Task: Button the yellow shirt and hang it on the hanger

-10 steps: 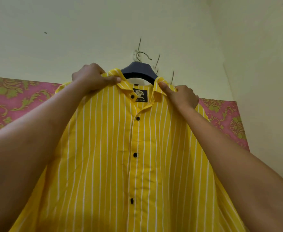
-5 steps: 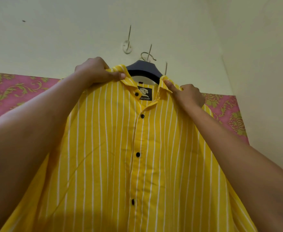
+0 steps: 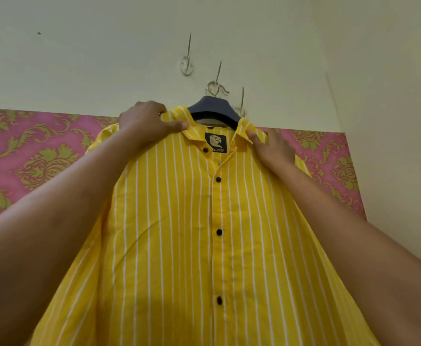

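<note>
Pale plaster wall [image 3: 79, 58] fills the upper view, and a band of pink wallpaper [image 3: 30, 158] with gold-green scrolls runs behind my arms. Much is hidden: the bottom edge cuts off the hem of the yellow shirt [image 3: 179, 233], my forearms cover its sleeves, and only the dark peak of the hanger [image 3: 214, 108] shows above the collar, with its arms buried inside the shoulders. The hanger's thin wire hook [image 3: 217, 86] blurs among the metal wall hooks [image 3: 187, 63], so I cannot tell whether it has caught on one.

The shirt hangs on the hanger, front towards me, close against the far wall. My left hand [image 3: 146, 121] grips the left shoulder just beside the collar, fingers curled over the top and thumb pressed on the front. My right hand [image 3: 270, 146] holds the right side, thumb on the collar point. Its fingers reach over the shoulder and are hard to make out.

The cloth is light and smooth, with narrow white stripes. Small round black buttons [image 3: 219, 232] sit fastened down the placket. The top one at the neck is undone, just left of a square black label [image 3: 215, 142].
</note>
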A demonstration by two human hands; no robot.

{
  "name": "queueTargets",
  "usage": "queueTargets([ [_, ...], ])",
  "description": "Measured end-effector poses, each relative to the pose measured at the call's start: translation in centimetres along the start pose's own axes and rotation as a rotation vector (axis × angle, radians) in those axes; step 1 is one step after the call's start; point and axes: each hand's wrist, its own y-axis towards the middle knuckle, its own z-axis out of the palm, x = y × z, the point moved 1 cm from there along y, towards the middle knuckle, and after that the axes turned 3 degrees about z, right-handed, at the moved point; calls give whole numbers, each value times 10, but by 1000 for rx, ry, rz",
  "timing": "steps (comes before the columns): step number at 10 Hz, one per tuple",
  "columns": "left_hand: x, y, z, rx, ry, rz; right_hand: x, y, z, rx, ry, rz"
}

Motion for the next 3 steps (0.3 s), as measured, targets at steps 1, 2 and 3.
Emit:
queueTargets([
  [1,2,-16,-1,-31,-17,65,-3,-19,-1,-56,19,-44],
  [2,4,-45,1,-118,-55,160,-5,-53,-10,-66,36,-87],
  [3,5,-88,5,-148,-53,241,-12,-104,-20,-36,-9,-163],
])
